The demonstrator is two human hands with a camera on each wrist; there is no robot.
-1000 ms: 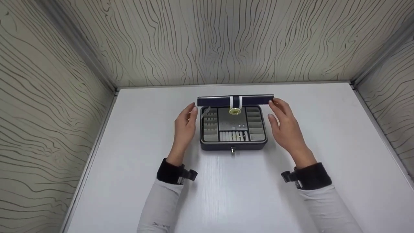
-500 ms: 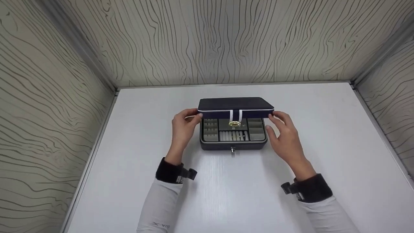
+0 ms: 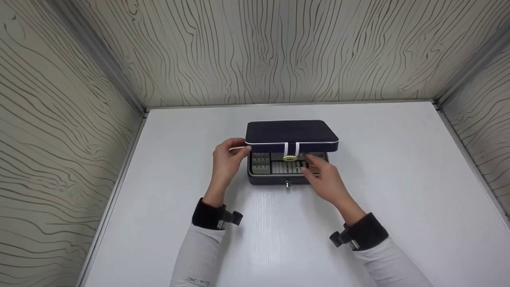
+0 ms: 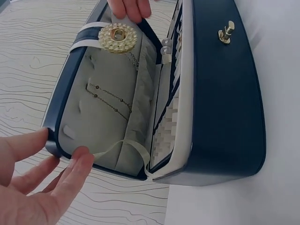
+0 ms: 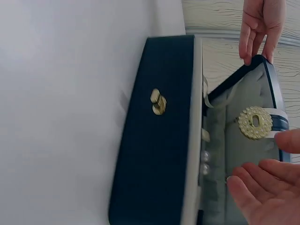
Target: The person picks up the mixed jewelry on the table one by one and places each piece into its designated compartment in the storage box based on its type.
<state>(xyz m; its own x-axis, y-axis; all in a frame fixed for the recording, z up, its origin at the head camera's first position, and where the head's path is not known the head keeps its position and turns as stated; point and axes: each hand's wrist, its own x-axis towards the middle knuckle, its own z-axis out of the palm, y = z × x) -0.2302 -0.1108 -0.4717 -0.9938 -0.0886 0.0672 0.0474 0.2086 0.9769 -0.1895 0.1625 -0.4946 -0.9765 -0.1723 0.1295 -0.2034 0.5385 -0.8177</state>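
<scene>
A dark blue jewelry box (image 3: 265, 180) sits on the white table with its lid (image 3: 291, 131) partly lowered over the grey compartments. My left hand (image 3: 227, 161) pinches the lid's left front corner between thumb and fingers. From the front edge of the lid hangs a strap with a round pearl-studded clasp (image 4: 117, 38). My right hand (image 3: 327, 181) is at the box's right front, fingers bent in the gap under the lid, close to the clasp; it grips nothing visible. A gold turn-lock post (image 5: 158, 101) stands out from the box front. Inside the lid hangs a thin chain necklace (image 4: 110, 101).
Pearl earrings (image 4: 166, 46) and white ring rolls (image 3: 281, 167) show inside the box. A ribbon (image 4: 124, 143) links lid and base at the left side. Wood-grain-patterned panels (image 3: 255, 52) stand behind and beside the white table (image 3: 179, 139).
The lid has come down from nearly upright to partly closed. My left hand has taken its left corner. My right hand has left the right corner and moved inward toward the clasp.
</scene>
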